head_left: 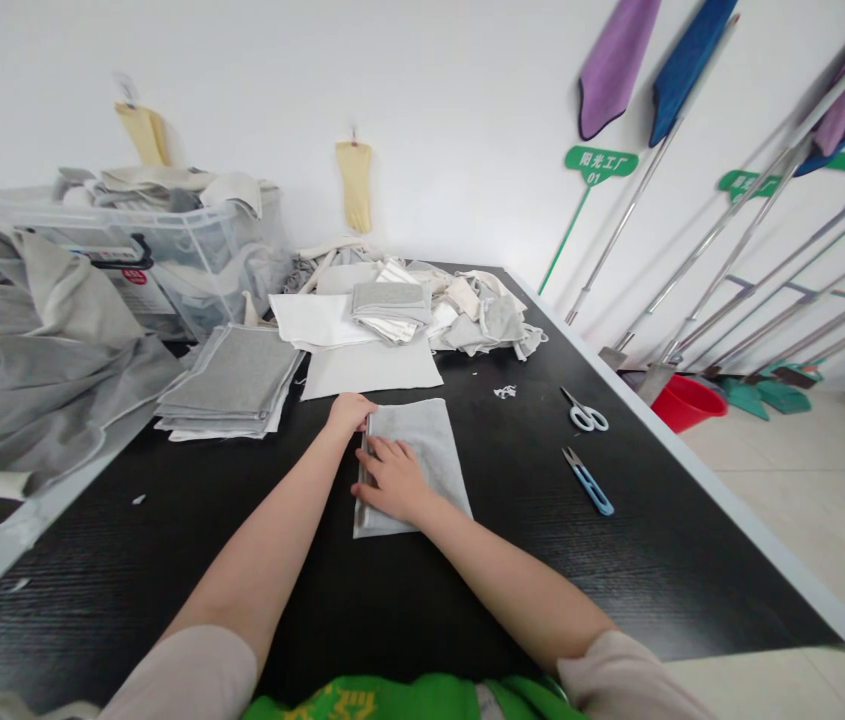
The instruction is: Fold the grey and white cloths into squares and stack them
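A light grey cloth (pixel 441 450) lies folded on the black tabletop, one layer turned over along its left side. At its far left corner is my left hand (pixel 351 412), closed on the edge with the fingertips partly hidden. My right hand (pixel 396 482) rests flat across the cloth's left half, fingers spread and pressing on the folded layer. To the left stands a stack of grey cloths (pixel 238 375). Beyond the cloth lie a flat white cloth (pixel 373 368) and a smaller folded grey bundle (pixel 390 303).
At right lie scissors (pixel 585 412) and blue thread snips (pixel 588 482), near thread scraps (pixel 504 392). Loose cloths (pixel 493 315) heap at the back. A clear plastic bin (pixel 204 270) overflows with fabric at back left; draped grey fabric (pixel 54 380) covers the left side.
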`<state>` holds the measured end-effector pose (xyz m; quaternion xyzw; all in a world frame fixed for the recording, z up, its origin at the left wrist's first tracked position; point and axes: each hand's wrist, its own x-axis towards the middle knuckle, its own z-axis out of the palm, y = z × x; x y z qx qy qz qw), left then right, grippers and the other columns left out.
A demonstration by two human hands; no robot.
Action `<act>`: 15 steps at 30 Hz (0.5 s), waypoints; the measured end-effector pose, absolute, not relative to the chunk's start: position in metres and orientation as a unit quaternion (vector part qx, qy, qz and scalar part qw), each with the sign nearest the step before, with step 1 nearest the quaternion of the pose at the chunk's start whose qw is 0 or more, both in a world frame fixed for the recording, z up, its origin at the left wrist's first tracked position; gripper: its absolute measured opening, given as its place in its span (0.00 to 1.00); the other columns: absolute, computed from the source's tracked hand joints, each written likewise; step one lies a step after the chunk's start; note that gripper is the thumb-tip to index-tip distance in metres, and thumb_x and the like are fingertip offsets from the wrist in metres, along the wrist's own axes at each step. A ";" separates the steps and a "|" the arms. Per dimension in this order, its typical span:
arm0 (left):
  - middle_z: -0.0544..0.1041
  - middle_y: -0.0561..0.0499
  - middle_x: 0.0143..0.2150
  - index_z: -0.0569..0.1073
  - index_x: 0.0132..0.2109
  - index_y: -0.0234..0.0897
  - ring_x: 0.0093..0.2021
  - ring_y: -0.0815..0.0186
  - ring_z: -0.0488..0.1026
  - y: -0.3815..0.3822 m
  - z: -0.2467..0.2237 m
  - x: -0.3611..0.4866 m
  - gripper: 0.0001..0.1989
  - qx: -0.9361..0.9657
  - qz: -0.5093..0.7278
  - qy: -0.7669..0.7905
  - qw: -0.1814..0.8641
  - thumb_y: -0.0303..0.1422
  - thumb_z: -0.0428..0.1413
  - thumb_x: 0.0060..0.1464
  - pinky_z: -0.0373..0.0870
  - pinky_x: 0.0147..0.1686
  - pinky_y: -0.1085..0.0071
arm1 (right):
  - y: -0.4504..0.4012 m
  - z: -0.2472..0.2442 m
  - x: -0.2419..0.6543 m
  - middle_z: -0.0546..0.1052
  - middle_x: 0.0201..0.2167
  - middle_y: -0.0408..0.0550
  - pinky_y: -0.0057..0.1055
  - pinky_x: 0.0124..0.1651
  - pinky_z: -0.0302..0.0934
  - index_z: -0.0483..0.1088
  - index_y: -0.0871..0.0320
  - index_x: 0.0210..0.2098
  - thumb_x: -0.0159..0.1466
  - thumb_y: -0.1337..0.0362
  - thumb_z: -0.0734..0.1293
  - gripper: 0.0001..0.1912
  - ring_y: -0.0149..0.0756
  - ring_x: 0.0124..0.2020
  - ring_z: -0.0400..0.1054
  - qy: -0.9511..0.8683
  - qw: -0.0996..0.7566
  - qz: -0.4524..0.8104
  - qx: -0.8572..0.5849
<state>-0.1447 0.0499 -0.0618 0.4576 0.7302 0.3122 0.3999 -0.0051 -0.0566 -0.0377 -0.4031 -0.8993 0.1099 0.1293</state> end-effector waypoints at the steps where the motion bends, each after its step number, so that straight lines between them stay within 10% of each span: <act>1: 0.67 0.54 0.14 0.71 0.26 0.31 0.16 0.72 0.65 0.051 -0.062 -0.145 0.08 0.463 0.304 0.733 0.396 0.31 0.55 0.35 0.62 0.17 0.78 | -0.065 -0.037 0.002 0.52 0.55 0.52 0.41 0.53 0.38 0.53 0.57 0.52 0.55 0.49 0.54 0.29 0.43 0.55 0.44 -0.913 0.110 0.106 -0.378; 6: 0.66 0.53 0.13 0.72 0.28 0.30 0.14 0.73 0.63 0.054 -0.062 -0.147 0.10 0.482 0.280 0.740 0.376 0.33 0.55 0.35 0.61 0.15 0.77 | -0.094 -0.031 0.029 0.48 0.57 0.54 0.42 0.54 0.35 0.49 0.57 0.54 0.52 0.43 0.53 0.36 0.44 0.56 0.41 -0.943 0.070 0.122 -0.301; 15: 0.70 0.52 0.18 0.74 0.28 0.35 0.20 0.70 0.67 0.043 -0.054 -0.150 0.10 0.527 0.272 0.747 0.301 0.35 0.54 0.36 0.62 0.20 0.78 | -0.110 -0.030 0.032 0.71 0.41 0.42 0.29 0.40 0.53 0.64 0.52 0.42 0.59 0.64 0.53 0.15 0.34 0.41 0.63 -0.916 0.140 0.158 -0.341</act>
